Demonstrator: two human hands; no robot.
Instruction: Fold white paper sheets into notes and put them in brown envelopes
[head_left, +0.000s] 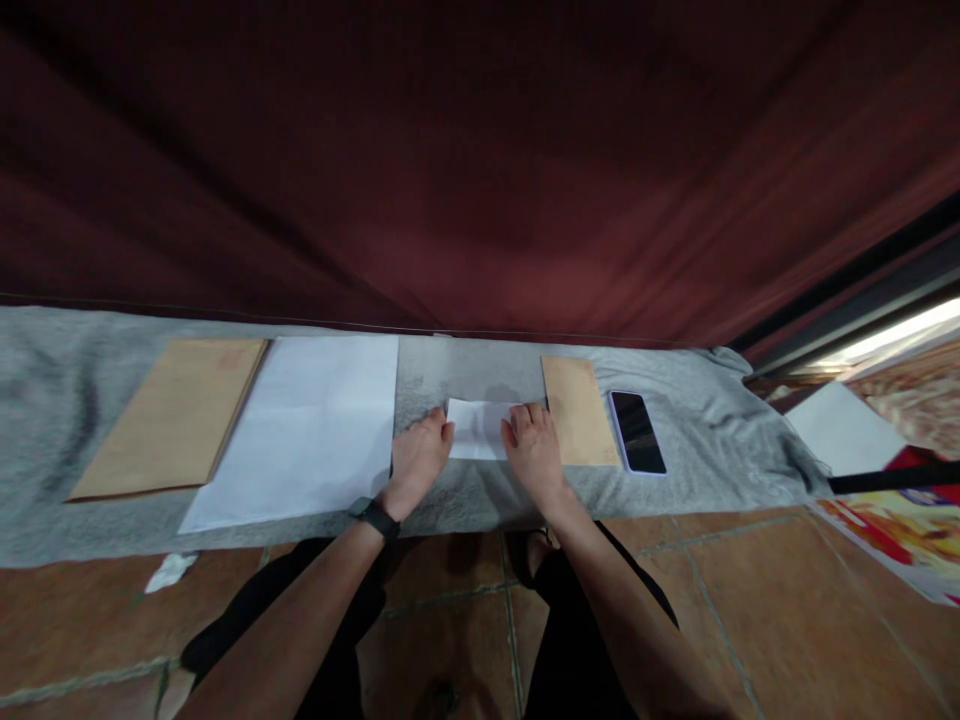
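A small white sheet of paper, apparently folded, lies on the grey cloth between my hands. My left hand is closed at its left edge, the thumb and curled fingers meeting the paper's side. Over the right end sits my right hand, its fingers bent and closed on that edge. Just right of it lies a brown envelope. To the left of my left hand is a stack of large white paper. A dark band circles my left wrist.
A pile of brown envelopes lies at the far left, touching the white paper. A phone rests right of the single envelope. Dark red fabric rises behind the grey cloth. A crumpled tissue is on the tiled floor.
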